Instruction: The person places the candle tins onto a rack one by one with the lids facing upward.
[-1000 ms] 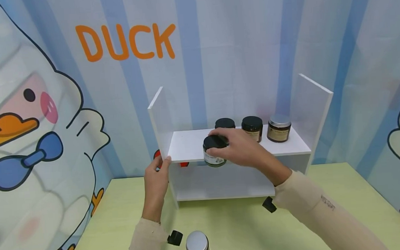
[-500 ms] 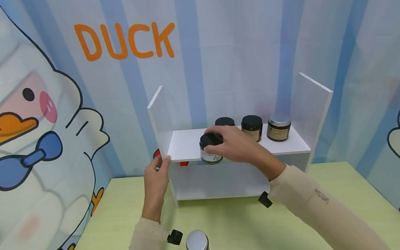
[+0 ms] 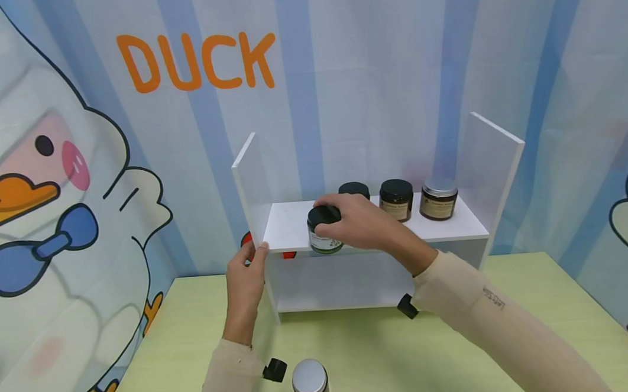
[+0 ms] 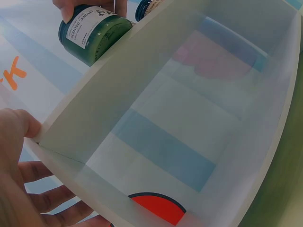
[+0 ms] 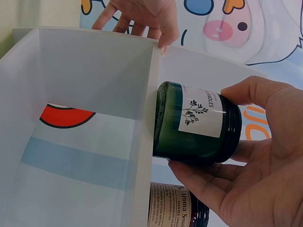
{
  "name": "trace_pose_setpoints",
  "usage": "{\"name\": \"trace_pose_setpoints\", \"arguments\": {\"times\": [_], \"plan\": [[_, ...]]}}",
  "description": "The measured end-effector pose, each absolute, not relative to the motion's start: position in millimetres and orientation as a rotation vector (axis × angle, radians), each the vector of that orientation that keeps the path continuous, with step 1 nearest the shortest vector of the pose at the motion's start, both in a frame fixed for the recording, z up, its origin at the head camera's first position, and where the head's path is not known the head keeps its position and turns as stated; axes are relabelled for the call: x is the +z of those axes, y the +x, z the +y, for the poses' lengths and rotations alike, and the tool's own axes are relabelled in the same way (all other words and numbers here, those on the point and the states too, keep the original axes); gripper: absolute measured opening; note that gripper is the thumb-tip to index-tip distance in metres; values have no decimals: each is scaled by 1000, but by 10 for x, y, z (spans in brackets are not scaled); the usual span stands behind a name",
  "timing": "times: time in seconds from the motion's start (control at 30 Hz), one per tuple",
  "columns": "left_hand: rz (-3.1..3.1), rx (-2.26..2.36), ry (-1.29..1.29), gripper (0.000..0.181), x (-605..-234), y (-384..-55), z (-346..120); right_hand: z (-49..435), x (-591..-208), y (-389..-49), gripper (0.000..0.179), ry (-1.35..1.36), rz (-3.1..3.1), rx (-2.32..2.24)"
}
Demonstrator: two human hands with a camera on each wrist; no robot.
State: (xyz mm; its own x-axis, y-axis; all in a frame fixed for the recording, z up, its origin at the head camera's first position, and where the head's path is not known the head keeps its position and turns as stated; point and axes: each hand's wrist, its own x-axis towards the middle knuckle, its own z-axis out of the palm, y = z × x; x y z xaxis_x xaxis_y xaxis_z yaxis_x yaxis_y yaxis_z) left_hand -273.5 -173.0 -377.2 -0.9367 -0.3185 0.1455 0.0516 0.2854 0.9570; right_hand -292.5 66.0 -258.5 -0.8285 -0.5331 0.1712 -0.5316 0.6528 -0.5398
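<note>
My right hand (image 3: 360,219) grips a green glass scented candle jar (image 5: 194,123) by its black lid, fingers and thumb around the rim. The jar stands upright at the front edge of the upper board of a white shelf (image 3: 290,244), left of centre. In the left wrist view the label of this candle jar (image 4: 90,26) reads "SCENTED CANDLES". My left hand (image 3: 246,282) holds the shelf's left side, thumb at the front corner and fingers along the outer face. Behind my right hand, a black-lidded jar (image 3: 353,189) is mostly hidden.
Another black-lidded jar (image 3: 396,200) and a silver-lidded jar (image 3: 438,199) stand on the upper board to the right. A second silver-lidded jar (image 3: 310,382) stands on the pale green table (image 3: 386,358) near me. A duck-print curtain (image 3: 372,86) hangs behind.
My right hand has slid leftward with the green candle jar, along the front of the upper board. My left hand stays at the shelf's left side.
</note>
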Motion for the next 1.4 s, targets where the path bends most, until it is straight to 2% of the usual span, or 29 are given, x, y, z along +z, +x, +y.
{"name": "trace_pose_setpoints", "arguments": {"times": [0.57, 1.4], "plan": [[-2239, -1720, 234, 54, -3757, -2724, -1733, 532, -2483, -2993, 53, -931, 2925, -743], [-2255, -1705, 263, 51, -3743, -2721, -1714, 475, -2358, -3039, 55, -936, 2858, -710]]}}
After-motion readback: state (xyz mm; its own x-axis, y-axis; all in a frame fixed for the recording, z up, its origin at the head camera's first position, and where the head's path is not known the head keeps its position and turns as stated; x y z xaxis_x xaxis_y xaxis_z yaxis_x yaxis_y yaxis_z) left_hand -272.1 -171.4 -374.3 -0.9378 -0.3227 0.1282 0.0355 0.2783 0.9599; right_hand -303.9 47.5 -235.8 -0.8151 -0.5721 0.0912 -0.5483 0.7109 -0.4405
